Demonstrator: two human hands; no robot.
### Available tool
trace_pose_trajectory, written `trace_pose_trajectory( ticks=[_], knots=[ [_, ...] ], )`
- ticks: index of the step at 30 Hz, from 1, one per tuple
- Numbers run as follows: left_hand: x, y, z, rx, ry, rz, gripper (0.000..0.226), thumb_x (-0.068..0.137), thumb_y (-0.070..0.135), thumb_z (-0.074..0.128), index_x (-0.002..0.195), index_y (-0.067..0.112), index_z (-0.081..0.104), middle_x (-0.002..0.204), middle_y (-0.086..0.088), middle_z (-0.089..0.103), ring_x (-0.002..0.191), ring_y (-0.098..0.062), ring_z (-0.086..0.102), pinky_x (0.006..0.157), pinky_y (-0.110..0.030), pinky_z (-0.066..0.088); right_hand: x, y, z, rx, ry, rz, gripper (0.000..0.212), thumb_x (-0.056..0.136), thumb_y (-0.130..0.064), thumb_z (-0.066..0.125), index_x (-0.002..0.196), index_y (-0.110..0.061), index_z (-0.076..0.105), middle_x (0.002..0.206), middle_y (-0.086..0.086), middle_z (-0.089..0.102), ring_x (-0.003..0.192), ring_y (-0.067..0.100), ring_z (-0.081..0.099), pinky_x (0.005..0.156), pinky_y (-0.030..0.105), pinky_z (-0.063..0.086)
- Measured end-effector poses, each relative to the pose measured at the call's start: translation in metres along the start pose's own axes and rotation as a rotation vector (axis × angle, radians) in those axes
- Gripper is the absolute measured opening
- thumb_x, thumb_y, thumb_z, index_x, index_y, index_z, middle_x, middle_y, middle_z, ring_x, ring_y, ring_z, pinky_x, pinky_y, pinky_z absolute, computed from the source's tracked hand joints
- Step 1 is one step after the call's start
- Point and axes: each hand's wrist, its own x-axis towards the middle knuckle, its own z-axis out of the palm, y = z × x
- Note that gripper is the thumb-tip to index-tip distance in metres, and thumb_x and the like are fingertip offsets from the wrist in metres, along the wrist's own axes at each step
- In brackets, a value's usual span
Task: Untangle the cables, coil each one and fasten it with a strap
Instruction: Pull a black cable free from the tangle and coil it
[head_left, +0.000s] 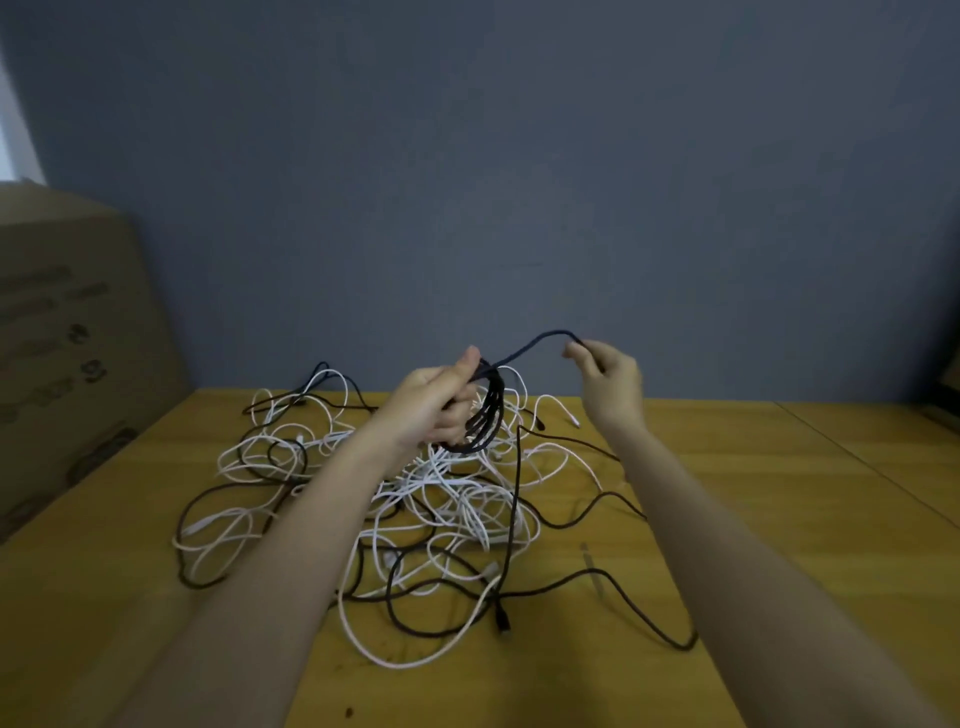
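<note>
Coils of black cable (485, 415) hang from gripping left hand (436, 402); right hand (610, 382) pinches its sideways-stretched end.

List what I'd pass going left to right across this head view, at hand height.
Cardboard box → left hand gripping the black coil → right hand pinching the same cable's free end.

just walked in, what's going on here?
A person is coiling a black cable above a wooden table. The left hand grips the gathered loops; the right hand pinches the free length, held up between the hands. A tangled pile of black and white cables lies on the table below. No strap is visible.
</note>
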Motion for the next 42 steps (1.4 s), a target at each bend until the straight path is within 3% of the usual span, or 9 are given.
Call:
trace_pose_trajectory(
  ticks=[7, 10, 13, 17, 19, 24, 30, 35, 42],
  knots=[
    [0.004, -0.001, 0.007, -0.456, 0.032, 0.184, 0.025, 0.089, 0.035, 0.052, 0.078, 0.016, 0.041, 0.051, 0.01, 0.036, 0.044, -0.006, 0.033, 0.056, -0.019, 0.037, -0.059, 0.017, 0.035, -1.027, -0.426, -0.619, 0.031, 0.101, -0.041, 0.039, 0.118, -0.023, 0.057, 0.087, 0.003, 0.062, 0.08, 0.026, 0.063, 0.055, 0.029, 0.036],
    [0.019, -0.012, 0.006, -0.373, 0.205, 0.17, 0.022, 0.101, 0.022, 0.042, 0.081, 0.014, 0.036, 0.059, 0.006, 0.044, 0.052, -0.009, 0.042, 0.063, -0.022, 0.04, -0.088, 0.02, 0.036, -0.815, -0.567, -0.77, 0.04, 0.101, -0.034, 0.043, 0.136, -0.015, 0.047, 0.1, 0.01, 0.065, 0.086, 0.029, 0.061, 0.059, 0.032, 0.035],
    [0.028, -0.029, 0.001, 0.288, 0.347, 0.083, 0.028, 0.102, 0.035, 0.039, 0.089, 0.01, 0.043, 0.07, 0.001, 0.056, 0.069, -0.012, 0.055, 0.08, -0.033, 0.042, -0.105, 0.012, 0.026, -0.445, -0.544, -0.67, 0.036, 0.098, -0.025, 0.051, 0.132, -0.014, 0.054, 0.098, 0.0, 0.069, 0.075, 0.013, 0.062, 0.06, 0.029, 0.045],
    [0.027, -0.04, 0.001, 0.823, 0.199, -0.122, 0.067, 0.096, 0.054, 0.037, 0.136, 0.003, 0.026, 0.118, -0.001, 0.059, 0.107, -0.017, 0.056, 0.092, -0.039, 0.04, -0.094, -0.002, 0.007, -0.289, -0.434, -0.506, 0.019, 0.091, -0.023, 0.062, 0.108, -0.021, 0.07, 0.062, -0.029, 0.054, 0.056, -0.005, 0.053, 0.053, 0.009, 0.036],
    [0.026, -0.042, 0.002, 0.949, 0.102, -0.134, 0.055, 0.097, 0.055, 0.034, 0.126, 0.007, 0.035, 0.101, 0.009, 0.055, 0.087, -0.01, 0.056, 0.075, -0.032, 0.038, -0.076, -0.006, -0.007, -0.345, -0.388, -0.503, 0.013, 0.089, -0.026, 0.066, 0.098, -0.021, 0.074, 0.07, -0.021, 0.061, 0.065, 0.001, 0.057, 0.06, 0.021, 0.045],
    [0.014, -0.033, 0.01, 0.64, -0.129, -0.104, 0.053, 0.094, 0.061, 0.035, 0.089, 0.012, 0.054, 0.052, 0.012, 0.044, 0.044, -0.006, 0.04, 0.05, -0.021, 0.036, -0.04, -0.003, -0.029, -0.461, -0.184, -0.526, 0.016, 0.086, -0.031, 0.067, 0.093, -0.02, 0.076, 0.075, -0.006, 0.059, 0.079, 0.016, 0.048, 0.068, 0.031, 0.038],
    [0.011, -0.016, 0.01, -0.019, -0.161, -0.083, 0.04, 0.097, 0.04, 0.041, 0.065, 0.017, 0.044, 0.039, 0.009, 0.025, 0.032, -0.006, 0.018, 0.044, -0.026, 0.011, -0.044, 0.008, -0.009, -0.019, -0.387, -0.093, 0.017, 0.092, -0.023, 0.06, 0.103, -0.017, 0.072, 0.08, -0.003, 0.071, 0.083, 0.014, 0.065, 0.084, 0.034, 0.048],
    [0.023, -0.007, 0.022, -0.46, -0.03, 0.047, 0.041, 0.09, 0.052, 0.039, 0.067, 0.018, 0.042, 0.038, 0.012, 0.026, 0.03, -0.003, 0.021, 0.041, -0.019, 0.027, -0.07, 0.015, 0.021, -0.034, -0.448, -0.064, 0.017, 0.101, -0.029, 0.044, 0.09, -0.025, 0.058, 0.057, -0.004, 0.054, 0.047, 0.005, 0.044, 0.053, 0.03, 0.036],
    [0.053, -0.019, 0.027, 0.33, 0.266, 0.162, 0.043, 0.097, 0.051, 0.04, 0.086, 0.009, 0.04, 0.072, -0.001, 0.053, 0.069, -0.019, 0.051, 0.074, -0.035, 0.039, -0.092, 0.016, 0.034, -0.602, -0.609, -0.449, 0.029, 0.099, -0.029, 0.042, 0.125, -0.014, 0.041, 0.089, 0.01, 0.062, 0.076, 0.028, 0.055, 0.06, 0.039, 0.043]
  ],
)
